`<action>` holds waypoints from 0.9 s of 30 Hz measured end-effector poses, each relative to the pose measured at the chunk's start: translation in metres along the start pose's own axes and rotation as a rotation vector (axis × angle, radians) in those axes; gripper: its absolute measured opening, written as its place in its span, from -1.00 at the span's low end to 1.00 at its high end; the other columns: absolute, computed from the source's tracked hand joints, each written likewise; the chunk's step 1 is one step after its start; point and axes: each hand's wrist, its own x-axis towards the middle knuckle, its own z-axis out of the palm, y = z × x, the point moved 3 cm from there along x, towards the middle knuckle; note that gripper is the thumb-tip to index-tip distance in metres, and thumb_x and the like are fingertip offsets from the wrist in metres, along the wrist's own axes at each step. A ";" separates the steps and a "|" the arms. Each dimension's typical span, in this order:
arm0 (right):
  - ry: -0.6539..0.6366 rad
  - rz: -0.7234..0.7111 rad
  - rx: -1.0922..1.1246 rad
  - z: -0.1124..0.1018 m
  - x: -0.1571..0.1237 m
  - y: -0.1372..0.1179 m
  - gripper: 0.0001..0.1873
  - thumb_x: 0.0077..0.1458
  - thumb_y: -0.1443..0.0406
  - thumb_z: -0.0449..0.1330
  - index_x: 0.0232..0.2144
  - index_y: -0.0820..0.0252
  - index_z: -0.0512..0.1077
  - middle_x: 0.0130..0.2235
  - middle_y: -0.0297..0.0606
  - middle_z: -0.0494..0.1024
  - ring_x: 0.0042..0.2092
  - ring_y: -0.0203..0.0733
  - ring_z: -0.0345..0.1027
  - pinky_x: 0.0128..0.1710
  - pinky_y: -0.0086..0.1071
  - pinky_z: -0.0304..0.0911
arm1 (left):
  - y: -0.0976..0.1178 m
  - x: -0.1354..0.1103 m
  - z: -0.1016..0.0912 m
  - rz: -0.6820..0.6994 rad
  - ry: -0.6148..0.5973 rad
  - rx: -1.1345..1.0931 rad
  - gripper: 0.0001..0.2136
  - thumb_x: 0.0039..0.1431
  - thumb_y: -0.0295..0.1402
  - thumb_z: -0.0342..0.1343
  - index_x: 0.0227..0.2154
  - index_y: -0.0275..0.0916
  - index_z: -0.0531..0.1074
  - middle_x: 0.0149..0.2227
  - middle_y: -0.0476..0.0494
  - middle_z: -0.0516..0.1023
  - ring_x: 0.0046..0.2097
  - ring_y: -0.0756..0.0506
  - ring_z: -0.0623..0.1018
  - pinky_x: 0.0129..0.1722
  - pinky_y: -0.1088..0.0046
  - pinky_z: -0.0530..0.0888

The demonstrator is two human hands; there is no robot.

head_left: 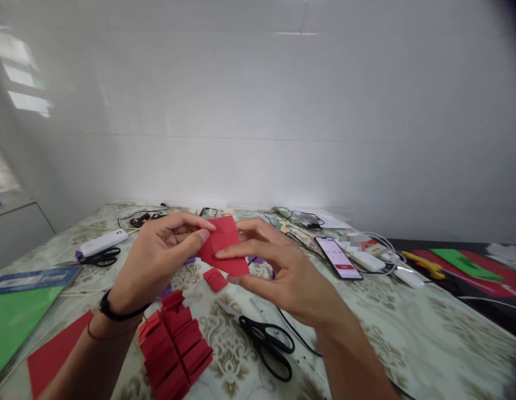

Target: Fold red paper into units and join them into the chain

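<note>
Between my two hands, raised over the table, is a red piece of paper (224, 239) with crease lines across it. My left hand (168, 241) pinches its upper left edge between thumb and fingers. On the other side, my right hand (274, 258) grips the lower right part, fingers on the face and thumb at the bottom edge. Below the paper lies a small red folded piece (215, 279). Nearer to me, folded red paper pieces (174, 344) sit in two rows. Black-handled scissors (262, 336) rest to their right, blades pointing away from me.
A red sheet (60, 350) and a green sheet (22, 322) lie at left, near a second pair of scissors (99, 257). A phone (338, 258), a white power strip (362, 256) and cables are at right. Yellow-handled pliers or cutters (425, 264) lie beyond them.
</note>
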 end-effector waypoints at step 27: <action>0.333 0.015 0.202 -0.001 0.003 0.000 -0.91 0.17 0.37 0.38 -0.39 0.10 0.63 -0.25 -0.25 0.67 -0.18 -0.14 0.55 -0.16 -0.23 0.45 | 0.007 -0.008 0.013 0.067 -0.156 -0.142 -0.80 0.13 -0.44 0.42 -0.16 -0.17 0.72 -0.15 -0.18 0.78 -0.15 -0.20 0.78 -0.12 0.40 0.75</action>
